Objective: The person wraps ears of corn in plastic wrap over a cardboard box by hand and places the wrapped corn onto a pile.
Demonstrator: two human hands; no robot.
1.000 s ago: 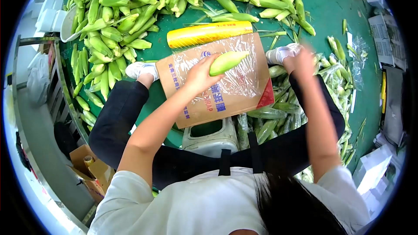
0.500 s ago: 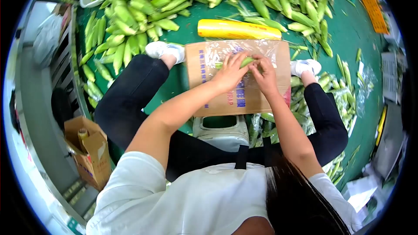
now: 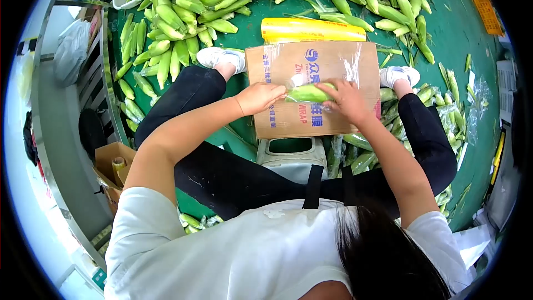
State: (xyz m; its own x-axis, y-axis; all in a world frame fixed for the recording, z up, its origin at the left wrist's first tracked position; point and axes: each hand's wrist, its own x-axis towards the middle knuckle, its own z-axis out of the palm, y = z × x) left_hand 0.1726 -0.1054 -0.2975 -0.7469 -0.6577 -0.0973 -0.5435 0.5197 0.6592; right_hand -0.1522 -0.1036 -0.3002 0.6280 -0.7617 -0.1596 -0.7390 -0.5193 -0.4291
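Note:
A green ear of corn (image 3: 308, 93) with shiny clear film around it lies crosswise over the cardboard box (image 3: 283, 66). At its left end, the fingers of my left hand (image 3: 261, 98) are pinched together on what looks like the film. My right hand (image 3: 345, 99) is closed on the corn's right end. The box, printed with blue and red writing, rests on a grey plastic stool (image 3: 291, 161) between my legs. Just beyond the box lies a yellow roll (image 3: 313, 30) of film.
A large heap of unwrapped corn (image 3: 222, 0) spreads across the green floor (image 3: 233, 144) ahead. Film-wrapped corn (image 3: 444, 111) lies by my right leg. A metal frame (image 3: 50, 172) and an open carton (image 3: 111, 158) stand at the left; an orange crate (image 3: 483, 5) is at the far right.
The corn, bare a second ago, now has film around it. My right hand has come in from the side onto it, and my left hand has shifted to its left end.

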